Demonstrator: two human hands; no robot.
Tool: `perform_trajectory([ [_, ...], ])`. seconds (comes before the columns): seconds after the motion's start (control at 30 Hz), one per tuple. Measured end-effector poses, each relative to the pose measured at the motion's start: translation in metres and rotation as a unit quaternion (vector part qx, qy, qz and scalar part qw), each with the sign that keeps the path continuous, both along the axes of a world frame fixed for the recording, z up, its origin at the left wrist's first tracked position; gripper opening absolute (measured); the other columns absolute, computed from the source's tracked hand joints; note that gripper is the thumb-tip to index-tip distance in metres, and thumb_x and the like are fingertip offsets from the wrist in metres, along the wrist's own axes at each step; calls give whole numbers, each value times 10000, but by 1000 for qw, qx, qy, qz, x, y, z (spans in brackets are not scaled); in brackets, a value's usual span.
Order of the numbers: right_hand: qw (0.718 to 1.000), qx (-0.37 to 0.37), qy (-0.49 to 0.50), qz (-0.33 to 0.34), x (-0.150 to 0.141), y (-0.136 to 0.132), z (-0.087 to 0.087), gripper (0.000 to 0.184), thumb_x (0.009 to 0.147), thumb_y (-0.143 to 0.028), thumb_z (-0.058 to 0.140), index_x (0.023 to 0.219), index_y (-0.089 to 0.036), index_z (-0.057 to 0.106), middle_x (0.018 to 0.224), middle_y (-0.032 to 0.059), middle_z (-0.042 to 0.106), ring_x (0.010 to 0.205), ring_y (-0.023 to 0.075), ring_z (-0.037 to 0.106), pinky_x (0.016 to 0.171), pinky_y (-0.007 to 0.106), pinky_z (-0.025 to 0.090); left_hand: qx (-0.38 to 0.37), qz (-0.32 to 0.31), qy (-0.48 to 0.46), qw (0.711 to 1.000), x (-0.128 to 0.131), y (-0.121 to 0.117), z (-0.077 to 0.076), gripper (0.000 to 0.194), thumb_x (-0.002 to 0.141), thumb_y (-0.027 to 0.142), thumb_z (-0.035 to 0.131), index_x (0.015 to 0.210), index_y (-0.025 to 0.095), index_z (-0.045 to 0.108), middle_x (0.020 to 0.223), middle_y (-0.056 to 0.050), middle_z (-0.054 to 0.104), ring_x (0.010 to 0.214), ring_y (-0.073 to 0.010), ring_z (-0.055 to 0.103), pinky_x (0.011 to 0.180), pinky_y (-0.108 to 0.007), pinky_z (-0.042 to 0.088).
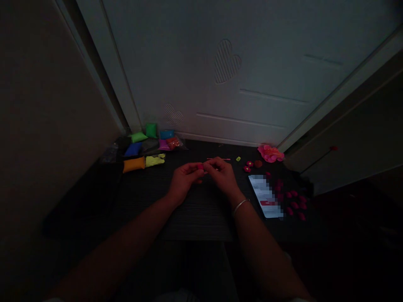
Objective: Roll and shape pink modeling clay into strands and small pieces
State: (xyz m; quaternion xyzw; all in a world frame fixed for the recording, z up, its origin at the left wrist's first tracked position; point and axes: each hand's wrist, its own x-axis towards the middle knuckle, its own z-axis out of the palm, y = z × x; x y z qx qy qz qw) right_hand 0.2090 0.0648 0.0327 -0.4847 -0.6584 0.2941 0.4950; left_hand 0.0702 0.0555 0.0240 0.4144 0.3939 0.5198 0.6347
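Observation:
Both of my hands meet over the dark table, just left of the phone. A small pinkish-red piece of what looks like modelling clay [200,167] sits between them. My left hand [183,181] pinches it between thumb and fingers. From the other side, my right hand [224,176] has its thumb and forefinger closed at the piece's edge; its exact contact is hard to see in the dim light. Just behind my right fingers lies a thin pink stick [226,159], partly hidden. A yellow-green scrap [238,159] is to the right of that stick.
Coloured clay packets, including an orange one [134,164] and an opened yellow one [155,160], lie left. At right are a lit phone [263,195], small red pieces with yellow centres [247,169], a pink flower shape [271,154] and several dark-pink pieces [294,205]. A white panel [189,75] stands behind.

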Motion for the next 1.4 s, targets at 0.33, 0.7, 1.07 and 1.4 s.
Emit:
perform_trajectory([
  [0.33, 998, -35, 42, -1, -1, 1, -2, 170, 712, -345, 602, 769, -192, 649, 736, 1, 608, 687, 127, 543, 637, 255, 421, 0, 15, 12, 1000, -1, 2, -1, 291, 591, 272, 724, 850, 156, 660, 815, -34, 671, 731, -149, 611, 574, -229, 480],
  [0.7, 997, -62, 40, 33, -1, 1, -6, 209, 720, -372, 603, 804, -186, 651, 768, 16, 641, 713, 142, 575, 663, 269, 433, 17, 18, 0, 1000, -4, 3, 2, 292, 598, 286, 720, 849, 151, 659, 822, -45, 671, 739, -154, 614, 574, -231, 487],
  [1.07, 995, -77, 49, 37, -7, -2, -1, 167, 716, -344, 607, 755, -183, 631, 742, 4, 639, 664, 125, 587, 619, 251, 435, 3, 59, -10, 998, -4, 5, 0, 244, 623, 340, 693, 760, 141, 660, 750, -31, 651, 667, -124, 590, 512, -204, 482],
  [1.4, 996, -76, 40, 29, -5, 1, -7, 193, 717, -376, 598, 765, -192, 635, 751, 13, 648, 681, 144, 591, 638, 271, 444, -9, 56, -19, 998, -4, 5, 1, 293, 610, 343, 704, 810, 133, 662, 810, -49, 661, 696, -137, 604, 569, -239, 510],
])
